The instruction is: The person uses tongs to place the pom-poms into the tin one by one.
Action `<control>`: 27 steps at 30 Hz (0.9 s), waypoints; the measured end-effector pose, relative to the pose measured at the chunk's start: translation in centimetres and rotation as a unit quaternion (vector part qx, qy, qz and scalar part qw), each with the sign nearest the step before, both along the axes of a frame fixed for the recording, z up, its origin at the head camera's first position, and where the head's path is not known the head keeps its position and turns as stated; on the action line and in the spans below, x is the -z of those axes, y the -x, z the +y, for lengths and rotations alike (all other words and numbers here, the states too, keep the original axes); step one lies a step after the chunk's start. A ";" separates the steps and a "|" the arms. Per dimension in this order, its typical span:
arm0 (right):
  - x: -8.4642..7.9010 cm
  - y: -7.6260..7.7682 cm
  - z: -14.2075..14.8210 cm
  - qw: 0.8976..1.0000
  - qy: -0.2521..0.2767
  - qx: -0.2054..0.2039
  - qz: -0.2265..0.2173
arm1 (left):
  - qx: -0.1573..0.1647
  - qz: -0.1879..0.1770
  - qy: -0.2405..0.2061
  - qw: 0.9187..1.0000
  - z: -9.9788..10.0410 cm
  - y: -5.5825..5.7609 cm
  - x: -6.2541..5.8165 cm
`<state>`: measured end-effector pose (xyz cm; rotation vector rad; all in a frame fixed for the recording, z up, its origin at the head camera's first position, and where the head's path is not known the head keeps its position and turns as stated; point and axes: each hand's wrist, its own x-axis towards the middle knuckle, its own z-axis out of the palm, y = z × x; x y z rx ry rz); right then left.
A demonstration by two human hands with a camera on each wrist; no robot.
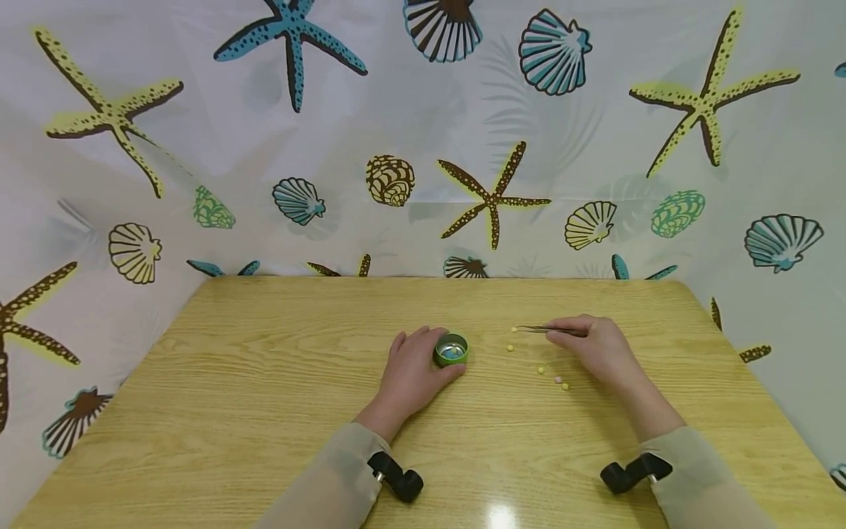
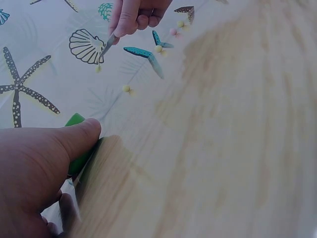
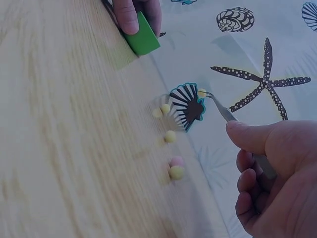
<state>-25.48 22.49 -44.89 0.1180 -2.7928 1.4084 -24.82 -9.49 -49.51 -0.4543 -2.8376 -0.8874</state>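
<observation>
My left hand (image 1: 418, 371) rests on the table with thumb and fingers curled round a small round green container (image 1: 452, 361). Its inside is silvery, with something blue at the bottom, too small to make out. To the right, my right hand (image 1: 598, 349) pinches a pair of metal tweezers (image 3: 225, 111) that point left. A small yellow ball (image 3: 202, 92) sits between the tweezer tips. Nearer me on the table lie a yellow ball (image 1: 510, 347), a second yellow ball (image 1: 540, 370), and a pink ball (image 1: 558, 380) touching or close beside another yellow ball (image 1: 565, 386).
The wooden table (image 1: 264, 397) ends at the back against a white cloth (image 1: 370, 95) printed with starfish and shells, which also runs along both sides. A black mount (image 1: 396, 477) sits on the left wrist and another black mount (image 1: 636, 472) on the right.
</observation>
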 end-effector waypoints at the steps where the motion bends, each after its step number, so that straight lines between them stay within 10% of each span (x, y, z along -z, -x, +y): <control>1: -0.1 0.0 -0.2 1.000 0.002 -0.003 0.002 | 0.000 0.001 0.000 1.000 0.0 0.0 0.0; 27: -1.0 -0.1 -5.9 0.997 0.017 -0.066 0.028 | -0.002 0.003 0.004 1.000 0.0 0.0 0.0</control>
